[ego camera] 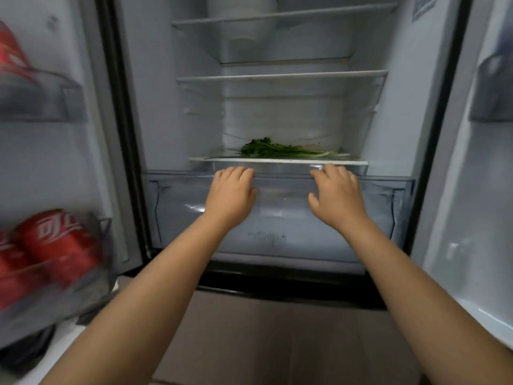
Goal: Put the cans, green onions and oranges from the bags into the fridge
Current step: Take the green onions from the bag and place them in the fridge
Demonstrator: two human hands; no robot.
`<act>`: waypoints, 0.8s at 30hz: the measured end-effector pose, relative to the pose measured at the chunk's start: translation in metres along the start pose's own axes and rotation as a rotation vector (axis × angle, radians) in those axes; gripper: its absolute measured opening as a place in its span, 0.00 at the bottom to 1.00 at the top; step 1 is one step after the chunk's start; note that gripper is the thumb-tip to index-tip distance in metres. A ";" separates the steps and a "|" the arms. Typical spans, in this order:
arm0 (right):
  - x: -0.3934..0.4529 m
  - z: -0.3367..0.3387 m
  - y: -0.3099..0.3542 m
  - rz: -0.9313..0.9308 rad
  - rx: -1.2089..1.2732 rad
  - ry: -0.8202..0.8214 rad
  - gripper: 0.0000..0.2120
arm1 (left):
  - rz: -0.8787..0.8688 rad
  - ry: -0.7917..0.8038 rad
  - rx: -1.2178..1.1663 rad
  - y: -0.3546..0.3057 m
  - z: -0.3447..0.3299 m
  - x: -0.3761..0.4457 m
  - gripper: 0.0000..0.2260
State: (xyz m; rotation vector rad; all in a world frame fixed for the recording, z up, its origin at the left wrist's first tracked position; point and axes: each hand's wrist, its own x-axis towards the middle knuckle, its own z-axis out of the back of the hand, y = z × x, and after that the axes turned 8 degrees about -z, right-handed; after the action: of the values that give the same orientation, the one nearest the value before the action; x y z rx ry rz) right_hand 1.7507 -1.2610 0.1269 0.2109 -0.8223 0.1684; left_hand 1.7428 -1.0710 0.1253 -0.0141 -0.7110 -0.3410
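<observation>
— At the bottom of the open fridge [155, 79], what do you count?

— Two hands on one clear drawer [283, 218]. One bunch of green onions [280, 150] lies on the lowest glass shelf [277, 161], just above and behind the fingertips, apart from them.

— And the cans?

— Red cans [55, 240] in the left door: two plainly in the lower door bin [41, 301], perhaps a third at the edge, too blurred to be sure. One more red can [11, 56] sits in the upper bin [41, 101].

— How do the fingers lie?

— The left hand [231, 194] and the right hand [336, 197] each curl their fingers over the drawer's top front edge, thumbs spread below against its face. Nothing else is held. Oranges are not visible in the drawer.
</observation>
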 end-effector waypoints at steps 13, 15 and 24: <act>-0.054 0.054 0.071 0.067 -0.083 0.316 0.20 | 0.217 0.239 0.169 -0.019 0.077 -0.086 0.17; -0.075 0.061 0.114 0.130 -0.016 0.313 0.19 | 0.271 0.247 0.218 -0.003 0.100 -0.130 0.14; -0.260 0.116 0.394 0.416 0.353 0.391 0.16 | 0.569 0.462 0.396 0.102 0.251 -0.441 0.14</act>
State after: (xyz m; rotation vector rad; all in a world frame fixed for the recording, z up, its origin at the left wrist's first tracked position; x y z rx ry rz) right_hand 1.4036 -0.9272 0.0587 0.3243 -0.4325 0.7266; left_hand 1.3036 -0.8098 0.0441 0.2281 -0.2823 0.3402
